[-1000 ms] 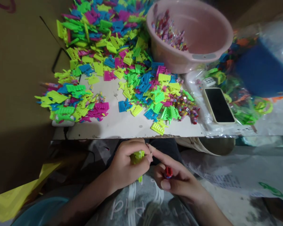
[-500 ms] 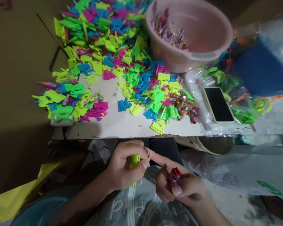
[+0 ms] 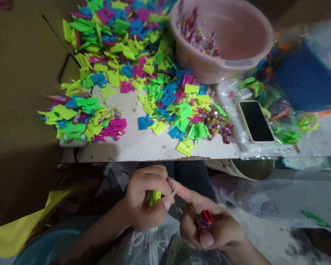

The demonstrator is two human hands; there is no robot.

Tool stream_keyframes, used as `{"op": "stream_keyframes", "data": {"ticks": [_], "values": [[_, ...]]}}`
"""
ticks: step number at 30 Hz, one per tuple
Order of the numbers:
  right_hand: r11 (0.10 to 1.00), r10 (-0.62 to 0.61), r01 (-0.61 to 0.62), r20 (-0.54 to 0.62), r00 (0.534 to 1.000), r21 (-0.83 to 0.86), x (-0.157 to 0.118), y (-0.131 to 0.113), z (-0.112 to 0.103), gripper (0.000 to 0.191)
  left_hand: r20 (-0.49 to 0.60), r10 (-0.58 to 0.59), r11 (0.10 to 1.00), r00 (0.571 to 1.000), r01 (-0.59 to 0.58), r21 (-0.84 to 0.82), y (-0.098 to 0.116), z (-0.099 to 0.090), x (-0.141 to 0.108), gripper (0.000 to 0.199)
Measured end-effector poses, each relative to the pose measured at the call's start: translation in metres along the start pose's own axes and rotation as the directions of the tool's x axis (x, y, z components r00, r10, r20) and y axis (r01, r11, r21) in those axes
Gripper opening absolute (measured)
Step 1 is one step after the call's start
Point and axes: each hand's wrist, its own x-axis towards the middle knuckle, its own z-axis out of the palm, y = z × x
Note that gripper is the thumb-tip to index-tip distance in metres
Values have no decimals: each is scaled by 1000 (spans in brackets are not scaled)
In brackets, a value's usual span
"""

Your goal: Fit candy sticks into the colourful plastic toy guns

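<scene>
Below the table's front edge, my left hand [image 3: 149, 198] is closed round a yellow-green plastic piece [image 3: 155, 197]. Its thumb and forefinger pinch near a thin pale loop [image 3: 172, 185], which touches the tip of my right forefinger. My right hand [image 3: 212, 224] points that finger to the left, while its thumb and curled fingers grip a small item with a red end [image 3: 206, 218]. Much of both held pieces is hidden by the fingers. Bright plastic pieces [image 3: 169, 95] in yellow, green, blue and pink lie heaped on the white table [image 3: 151, 147].
A pink basin [image 3: 245, 36] holding many small wrapped items stands at the back. Beside the small wrapped items [image 3: 220, 123] on the table, a phone [image 3: 256, 121] lies on clear plastic. A blue object [image 3: 306, 79] is at the right, and a pale bucket [image 3: 251, 169] stands below the table edge.
My right hand has turned slightly, and the red-ended item in it sits a little lower. My left hand has shifted slightly left, with less of the yellow-green piece showing.
</scene>
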Motion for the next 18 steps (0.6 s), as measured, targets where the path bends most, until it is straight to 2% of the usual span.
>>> {"op": "stream_keyframes", "data": {"ticks": [2,4,6,9,11,13,15,18], "values": [[976,-49,25,-110,993,-216,-2,-2,4,73,-32,33,998,999,-32,52,0,2,-1,26],[880,-146,56,-155,977,-471,-2,-5,8,72,-63,66,994,996,-60,94,-1,4,-2,22],[706,-255,99,-122,959,-701,0,-6,11,74,-76,88,989,993,-78,129,-3,5,-4,18],[328,-400,106,-36,916,-939,4,-6,11,78,-70,127,976,989,-112,184,-7,6,-4,13],[62,-441,79,44,896,-995,7,-5,8,78,-60,163,967,985,-147,207,-8,6,-2,13],[-146,-433,45,105,895,-988,9,-5,3,76,-52,182,962,982,-167,218,-8,6,0,13],[-285,-412,-2,121,903,-959,10,-6,0,75,-46,185,958,982,-169,233,-8,6,1,14],[-397,-397,-46,126,909,-916,10,-8,-2,74,-25,192,949,981,-179,260,-9,6,1,13]]}}
